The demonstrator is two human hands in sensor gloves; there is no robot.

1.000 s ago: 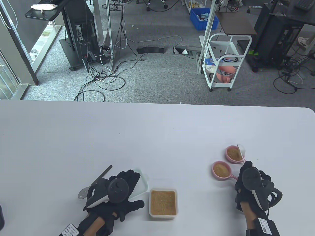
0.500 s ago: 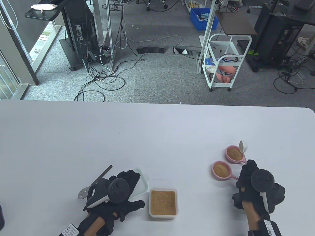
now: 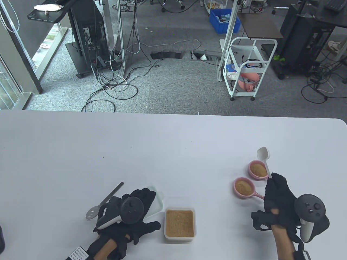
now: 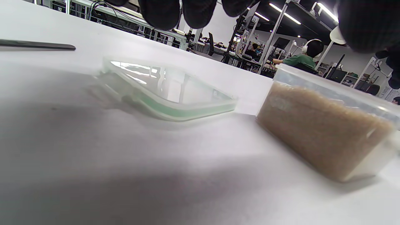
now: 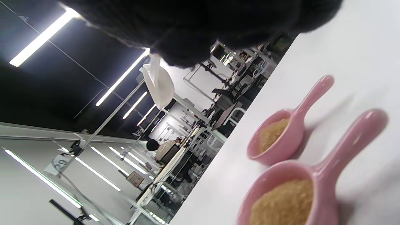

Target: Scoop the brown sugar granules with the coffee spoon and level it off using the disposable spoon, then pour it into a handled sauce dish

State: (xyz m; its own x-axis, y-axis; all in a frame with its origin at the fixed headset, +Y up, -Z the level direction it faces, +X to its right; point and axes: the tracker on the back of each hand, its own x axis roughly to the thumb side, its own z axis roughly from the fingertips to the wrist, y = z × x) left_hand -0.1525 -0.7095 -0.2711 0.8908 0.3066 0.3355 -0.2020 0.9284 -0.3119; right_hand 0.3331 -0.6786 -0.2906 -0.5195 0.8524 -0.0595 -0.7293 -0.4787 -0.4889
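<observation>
Hiding the white spoon's (image 3: 263, 155) handle, right hand (image 3: 279, 205) grips it.

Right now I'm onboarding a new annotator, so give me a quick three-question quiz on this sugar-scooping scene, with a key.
1. True or false: both pink sauce dishes hold brown sugar.
2. What does the right hand hold?
A. the white spoon
B. a sauce dish handle
C. the metal spoon
3. Fill in: the clear lid lies on the table to the ____ of the sugar container in the table view.

Key
1. True; both show brown granules in the right wrist view.
2. A; its bowl is raised beyond the farther dish.
3. Left; the left hand is spread above it.
</observation>
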